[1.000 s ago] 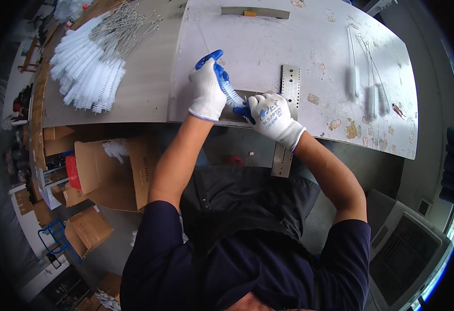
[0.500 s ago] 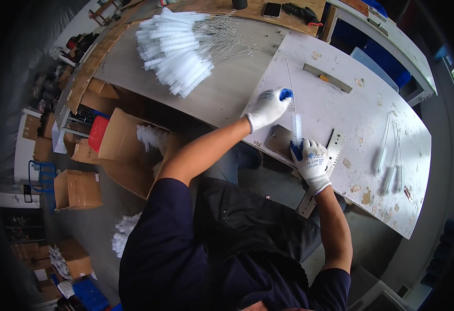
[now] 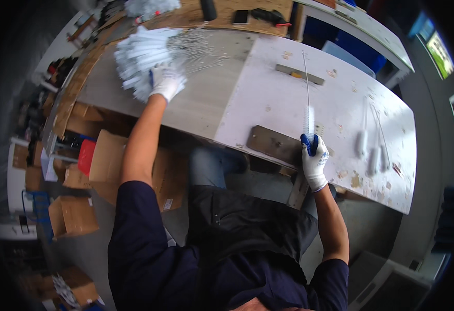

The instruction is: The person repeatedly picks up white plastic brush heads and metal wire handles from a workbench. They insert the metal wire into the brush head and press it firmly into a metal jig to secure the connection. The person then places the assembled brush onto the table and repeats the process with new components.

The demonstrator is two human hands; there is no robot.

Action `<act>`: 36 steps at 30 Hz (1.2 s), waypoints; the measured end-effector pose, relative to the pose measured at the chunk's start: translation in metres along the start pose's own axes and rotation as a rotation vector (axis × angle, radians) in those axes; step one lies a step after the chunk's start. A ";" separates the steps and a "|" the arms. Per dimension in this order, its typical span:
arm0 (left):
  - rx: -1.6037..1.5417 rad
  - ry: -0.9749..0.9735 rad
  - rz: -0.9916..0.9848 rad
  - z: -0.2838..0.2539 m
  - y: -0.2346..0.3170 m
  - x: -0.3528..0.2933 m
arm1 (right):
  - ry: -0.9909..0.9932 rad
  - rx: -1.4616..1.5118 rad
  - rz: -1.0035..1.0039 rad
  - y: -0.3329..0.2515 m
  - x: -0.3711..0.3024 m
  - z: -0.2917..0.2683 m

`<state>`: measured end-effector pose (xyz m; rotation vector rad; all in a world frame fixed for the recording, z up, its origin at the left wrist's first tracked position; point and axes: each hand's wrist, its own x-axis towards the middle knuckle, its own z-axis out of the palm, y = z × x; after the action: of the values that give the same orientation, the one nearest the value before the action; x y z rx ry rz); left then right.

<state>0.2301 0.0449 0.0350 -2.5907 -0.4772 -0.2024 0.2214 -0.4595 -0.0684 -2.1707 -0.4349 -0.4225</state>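
At the right end of the dark metal plate (image 3: pixel 271 142), which lies along the near edge of the pale bench (image 3: pixel 268 103), the right hand (image 3: pixel 315 163) is found in a white glove with blue finger coating. Its thumb and fingers are drawn narrow, holding the bristle end of a white brush (image 3: pixel 308 122). The brush stands just beyond the plate's right end, its wire stem pointing away from the person and finishing in a small loop; whether it rests on the bench or is lifted cannot be told.

Well to the left of the plate and farther from the person, the left hand (image 3: pixel 166 82), gloved alike, lies over the near side of a pile of white brushes (image 3: pixel 144 52). The back of this glove faces up and its fingers reach into the bristles; blur and overlap hide them, so whether they are closed on any single brush cannot be told. The wire stems of the pile fan out to the right, toward the plate's side.

Beyond the plate lies a metal bar (image 3: pixel 312 78) with an orange piece on it; the held brush's stem crosses in front of the bar in this view. Well to the right of the plate are several loose brushes (image 3: pixel 363 140), bristle ends nearest the person. Below and left of the plate is a cardboard box (image 3: pixel 107 160), open-topped
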 end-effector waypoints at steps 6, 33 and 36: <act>0.025 -0.135 -0.035 0.034 -0.022 0.025 | 0.115 -0.409 -0.031 0.072 0.017 -0.119; -2.425 -0.416 -0.387 -0.084 0.188 -0.049 | -0.533 0.189 0.094 -0.108 0.046 0.021; -2.578 -0.441 -0.410 -0.087 0.231 -0.043 | -0.597 0.094 0.222 -0.097 0.054 0.035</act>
<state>0.2707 -0.1999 -0.0023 -4.9415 -1.7015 -0.7337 0.2308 -0.3671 0.0021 -2.1960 -0.5135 0.3757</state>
